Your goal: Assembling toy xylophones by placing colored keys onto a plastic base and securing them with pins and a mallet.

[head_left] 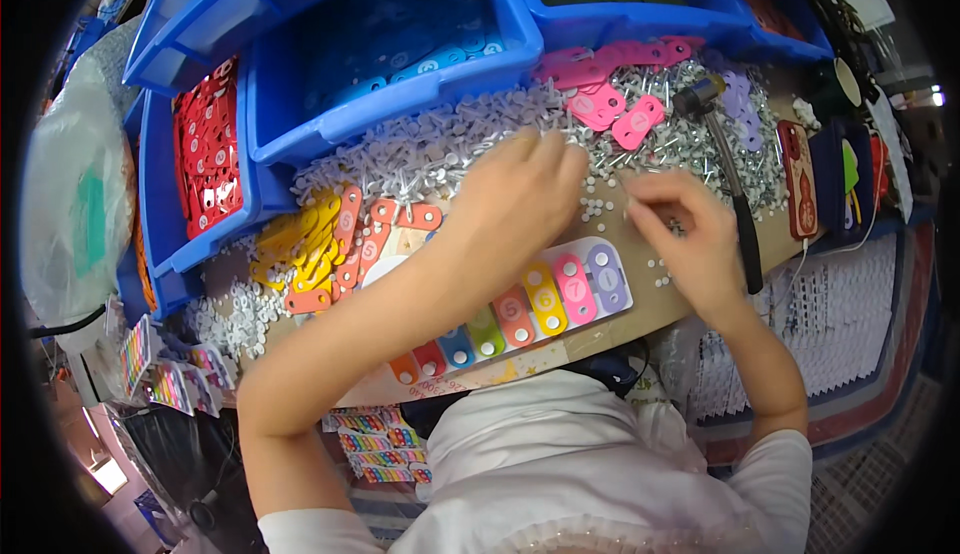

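Both hands work above the row of coloured bars [530, 309]. Left hand [520, 199] reaches with fingers bent into the pile of small white pegs [420, 149]; its grip cannot be seen. Right hand [685, 224] pinches something tiny. Behind lie pink plates [615, 114] and blue bins [400, 84].

Left hand [520, 194] hides its fingertips — small white pegs [440, 144] blur.

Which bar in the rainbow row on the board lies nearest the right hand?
The purple bar, the last at the row's right end beside the pink one, lies closest below the right hand; the orange and red bars sit farthest left.
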Tool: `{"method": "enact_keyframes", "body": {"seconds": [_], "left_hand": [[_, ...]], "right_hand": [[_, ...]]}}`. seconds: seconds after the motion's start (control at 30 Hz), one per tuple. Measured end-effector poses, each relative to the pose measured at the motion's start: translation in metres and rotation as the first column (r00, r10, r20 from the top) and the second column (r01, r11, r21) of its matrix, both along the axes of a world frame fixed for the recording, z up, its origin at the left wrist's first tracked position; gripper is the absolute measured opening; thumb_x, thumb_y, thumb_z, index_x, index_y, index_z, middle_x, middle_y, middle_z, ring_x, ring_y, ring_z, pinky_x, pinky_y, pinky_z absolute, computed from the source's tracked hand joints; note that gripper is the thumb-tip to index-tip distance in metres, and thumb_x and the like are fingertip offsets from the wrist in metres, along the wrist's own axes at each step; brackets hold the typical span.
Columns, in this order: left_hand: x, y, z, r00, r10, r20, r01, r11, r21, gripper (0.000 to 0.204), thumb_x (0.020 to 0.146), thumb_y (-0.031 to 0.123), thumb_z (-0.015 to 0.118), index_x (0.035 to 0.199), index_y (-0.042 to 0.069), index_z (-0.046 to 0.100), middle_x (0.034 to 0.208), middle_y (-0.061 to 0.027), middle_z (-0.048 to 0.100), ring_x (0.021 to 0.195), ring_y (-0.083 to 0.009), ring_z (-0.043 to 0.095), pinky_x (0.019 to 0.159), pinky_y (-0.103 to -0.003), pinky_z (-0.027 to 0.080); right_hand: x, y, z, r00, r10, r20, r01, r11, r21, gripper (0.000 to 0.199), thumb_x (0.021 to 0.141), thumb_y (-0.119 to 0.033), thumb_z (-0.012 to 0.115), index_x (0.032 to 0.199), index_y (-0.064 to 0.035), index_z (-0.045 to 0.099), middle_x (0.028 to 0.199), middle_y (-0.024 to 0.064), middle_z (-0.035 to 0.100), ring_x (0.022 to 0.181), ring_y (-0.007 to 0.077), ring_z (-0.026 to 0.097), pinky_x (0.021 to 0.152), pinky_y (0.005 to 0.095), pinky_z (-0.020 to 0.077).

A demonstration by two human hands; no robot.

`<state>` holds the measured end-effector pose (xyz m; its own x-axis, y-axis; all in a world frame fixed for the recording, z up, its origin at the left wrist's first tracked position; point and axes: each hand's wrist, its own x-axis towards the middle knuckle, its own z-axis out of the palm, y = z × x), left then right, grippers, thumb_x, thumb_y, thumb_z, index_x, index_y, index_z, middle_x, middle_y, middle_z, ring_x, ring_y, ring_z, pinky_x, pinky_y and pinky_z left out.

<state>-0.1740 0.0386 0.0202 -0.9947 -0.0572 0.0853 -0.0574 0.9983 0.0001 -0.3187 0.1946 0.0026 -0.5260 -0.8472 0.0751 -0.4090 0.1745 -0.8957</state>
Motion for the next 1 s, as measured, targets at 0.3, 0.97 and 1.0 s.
{"method": "enact_keyframes", "body": {"seconds": [0.3,0.97,1.0], "left_hand": [[0.060,0.057,0.007,0.950,0.305,-0.070,-0.075,0.440,0.895,0.029,0.074,-0.007,0.068,0.102,0.001,0.067,0.100,-0.0107,0.063,0.080,-0.0230,0.066,0.065,-0.032,0.054],[0.079,0.110,-0.022,0.971,-0.120,-0.207,0.060,0.959,-0.278,0.036,0.087,0.016,0.051,0.119,-0.001,0.059,0.120,-0.0152,0.063,0.110,-0.0265,0.059,0.092,-0.033,0.045],[0.082,0.112,-0.023,0.973,-0.108,-0.203,0.048,0.959,-0.280,0.036,0.087,0.016,0.051,0.119,-0.001,0.059,0.120,-0.0152,0.063,0.110,-0.0265,0.059,0.092,-0.033,0.045]], "right_hand": [[0.026,0.050,0.008,0.943,0.226,-0.245,-0.242,0.970,-0.037,0.019,0.074,0.003,0.076,0.088,-0.0022,0.065,0.092,0.0106,0.069,0.082,0.0233,0.067,0.069,0.0291,0.0530],[-0.040,0.020,-0.005,0.671,-0.133,-0.730,0.196,0.981,0.001,0.031,0.089,-0.006,0.060,0.119,-0.0013,0.058,0.109,0.0166,0.055,0.103,0.0335,0.055,0.092,0.0393,0.0428],[-0.047,0.016,-0.007,0.558,-0.157,-0.815,0.282,0.959,0.008,0.033,0.092,-0.008,0.057,0.124,-0.0017,0.055,0.110,0.0170,0.055,0.105,0.0338,0.054,0.094,0.0390,0.0415]]}}
